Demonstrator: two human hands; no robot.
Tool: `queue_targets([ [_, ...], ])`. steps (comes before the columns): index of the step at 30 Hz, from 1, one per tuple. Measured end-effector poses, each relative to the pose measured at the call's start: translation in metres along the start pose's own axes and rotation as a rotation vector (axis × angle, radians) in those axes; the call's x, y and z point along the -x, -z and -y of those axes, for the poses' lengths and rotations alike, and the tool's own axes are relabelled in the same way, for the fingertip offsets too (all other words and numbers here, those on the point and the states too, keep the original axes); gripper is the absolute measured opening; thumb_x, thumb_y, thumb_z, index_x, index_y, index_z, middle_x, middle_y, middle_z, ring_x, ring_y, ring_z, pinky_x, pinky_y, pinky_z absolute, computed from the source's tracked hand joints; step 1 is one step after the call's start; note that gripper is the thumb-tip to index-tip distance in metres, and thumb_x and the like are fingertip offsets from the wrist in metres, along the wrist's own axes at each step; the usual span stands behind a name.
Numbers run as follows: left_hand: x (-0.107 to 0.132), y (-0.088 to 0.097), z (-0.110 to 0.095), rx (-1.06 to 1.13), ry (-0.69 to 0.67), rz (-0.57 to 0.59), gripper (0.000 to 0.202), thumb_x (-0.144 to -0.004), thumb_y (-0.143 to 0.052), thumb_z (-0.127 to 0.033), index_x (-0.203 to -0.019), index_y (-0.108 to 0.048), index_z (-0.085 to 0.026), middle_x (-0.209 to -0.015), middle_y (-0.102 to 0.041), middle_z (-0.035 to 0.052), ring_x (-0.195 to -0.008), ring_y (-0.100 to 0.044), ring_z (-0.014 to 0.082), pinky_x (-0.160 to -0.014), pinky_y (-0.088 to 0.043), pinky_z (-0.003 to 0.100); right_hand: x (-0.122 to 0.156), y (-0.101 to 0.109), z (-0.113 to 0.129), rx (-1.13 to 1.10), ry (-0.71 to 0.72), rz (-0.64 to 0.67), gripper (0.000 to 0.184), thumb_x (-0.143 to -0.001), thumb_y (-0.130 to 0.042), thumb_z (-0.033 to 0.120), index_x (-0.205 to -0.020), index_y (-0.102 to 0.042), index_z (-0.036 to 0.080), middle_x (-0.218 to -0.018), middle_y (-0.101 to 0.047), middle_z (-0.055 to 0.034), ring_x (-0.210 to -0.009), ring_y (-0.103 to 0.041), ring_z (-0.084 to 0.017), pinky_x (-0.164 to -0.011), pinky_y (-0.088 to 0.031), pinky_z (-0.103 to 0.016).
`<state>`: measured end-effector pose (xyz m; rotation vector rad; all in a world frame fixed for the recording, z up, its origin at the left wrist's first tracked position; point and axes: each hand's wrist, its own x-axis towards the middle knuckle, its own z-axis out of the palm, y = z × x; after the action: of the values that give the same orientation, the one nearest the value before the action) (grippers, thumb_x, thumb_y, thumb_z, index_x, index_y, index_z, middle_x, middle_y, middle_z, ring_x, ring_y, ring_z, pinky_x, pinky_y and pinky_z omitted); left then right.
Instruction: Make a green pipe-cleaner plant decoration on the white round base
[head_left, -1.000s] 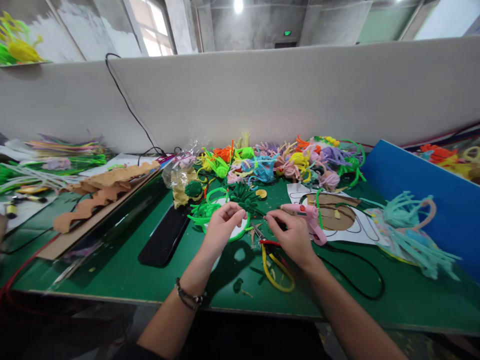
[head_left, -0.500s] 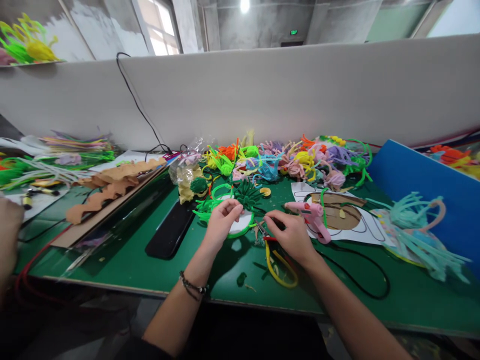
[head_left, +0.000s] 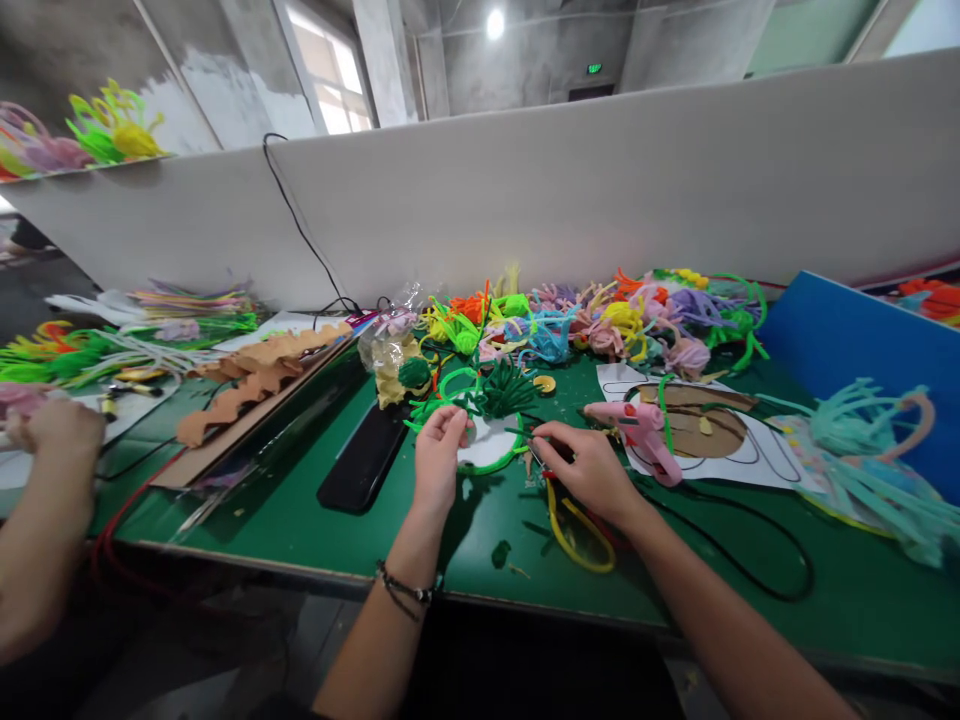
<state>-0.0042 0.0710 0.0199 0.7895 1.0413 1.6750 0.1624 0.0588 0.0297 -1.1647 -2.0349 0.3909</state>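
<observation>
My left hand [head_left: 437, 455] is closed in a pinch at the left side of a white disc [head_left: 491, 440] edged with bright green pipe cleaner; what its fingers hold is hidden. On the other side, my right hand [head_left: 581, 462] pinches a thin dark green pipe cleaner piece [head_left: 517, 431], its end pointing over the disc. A red-handled tool [head_left: 547, 474] shows partly under that hand; I cannot tell whether the palm grips it. Dark green pipe cleaner tufts [head_left: 506, 388] spread at the disc's far edge. A yellow pipe cleaner loop [head_left: 577, 540] lies below the right hand.
A pink glue gun [head_left: 643, 437] rests on white paper with a cardboard oval, its cord curling right. A black phone [head_left: 364, 455] lies left. Colourful pipe cleaner bundles [head_left: 547, 330] line the back. A blue board [head_left: 847, 350] stands right. Another person's hand [head_left: 64, 435] works far left.
The view has swung a little left, showing more of the other person's hand. My left hand is more upright. The dark green piece now shows at my right fingertips, and the metal tool tip is less visible.
</observation>
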Motion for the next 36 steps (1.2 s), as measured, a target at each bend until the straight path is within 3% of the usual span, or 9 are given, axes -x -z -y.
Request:
queue_targets([
  [9, 0.003, -0.002, 0.003, 0.009, 0.047, 0.067, 0.028, -0.049, -0.069, -0.029, -0.065, -0.051, -0.015, -0.054, -0.06, -0.0037, -0.041, -0.041, 0.0032, -0.047, -0.033, 0.017, -0.002, -0.001, 0.007, -0.111, 0.045, 0.035, 0.018, -0.079, -0.046, 0.024, -0.071, -0.06, 0.016, -0.065, -0.063, -0.0004, -0.056, -0.053, -0.011, -0.053, -0.039, -0.02],
  [15, 0.001, -0.003, 0.005, -0.01, 0.069, 0.087, 0.029, -0.048, -0.069, -0.03, -0.066, -0.052, -0.014, -0.053, -0.059, -0.0043, -0.04, -0.041, 0.0031, -0.046, -0.032, 0.017, -0.004, 0.004, 0.0, 0.023, 0.132, 0.029, 0.015, -0.079, -0.047, 0.019, -0.076, -0.061, 0.014, -0.073, -0.059, -0.0045, -0.07, -0.055, -0.013, -0.065, -0.042, -0.023],
  [21, 0.001, -0.002, 0.006, -0.031, 0.034, 0.079, 0.023, -0.052, -0.068, -0.029, -0.063, -0.054, -0.014, -0.047, -0.05, -0.008, -0.042, -0.038, 0.0025, -0.045, -0.029, 0.016, -0.005, 0.008, -0.003, 0.164, 0.093, 0.332, 0.016, -0.08, -0.047, 0.022, -0.086, -0.061, 0.016, -0.084, -0.057, -0.0063, -0.082, -0.054, -0.017, -0.073, -0.042, -0.029],
  [28, 0.002, -0.002, 0.008, -0.063, 0.054, 0.129, 0.02, -0.056, -0.065, -0.029, -0.066, -0.054, -0.014, -0.047, -0.049, -0.0075, -0.044, -0.04, 0.0031, -0.048, -0.031, 0.016, -0.007, 0.016, 0.0, 0.201, 0.047, 0.448, 0.018, -0.082, -0.045, 0.022, -0.089, -0.061, 0.015, -0.087, -0.057, -0.0064, -0.082, -0.054, -0.017, -0.076, -0.041, -0.031],
  [31, 0.003, -0.003, 0.007, -0.076, 0.055, 0.133, 0.02, -0.057, -0.064, -0.029, -0.066, -0.054, -0.014, -0.048, -0.05, -0.0072, -0.045, -0.041, 0.0033, -0.049, -0.032, 0.016, -0.004, 0.02, 0.001, 0.19, 0.038, 0.435, 0.018, -0.082, -0.045, 0.022, -0.089, -0.06, 0.016, -0.089, -0.056, -0.0061, -0.085, -0.052, -0.016, -0.079, -0.041, -0.031],
  [36, 0.006, -0.005, 0.003, -0.179, 0.044, 0.163, 0.019, -0.055, -0.062, -0.029, -0.063, -0.054, -0.014, -0.048, -0.049, -0.0074, -0.044, -0.039, 0.003, -0.046, -0.031, 0.015, 0.008, 0.019, 0.012, 0.228, 0.016, 0.303, 0.017, -0.081, -0.047, 0.022, -0.09, -0.059, 0.017, -0.097, -0.052, -0.0074, -0.094, -0.047, -0.019, -0.083, -0.039, -0.034],
])
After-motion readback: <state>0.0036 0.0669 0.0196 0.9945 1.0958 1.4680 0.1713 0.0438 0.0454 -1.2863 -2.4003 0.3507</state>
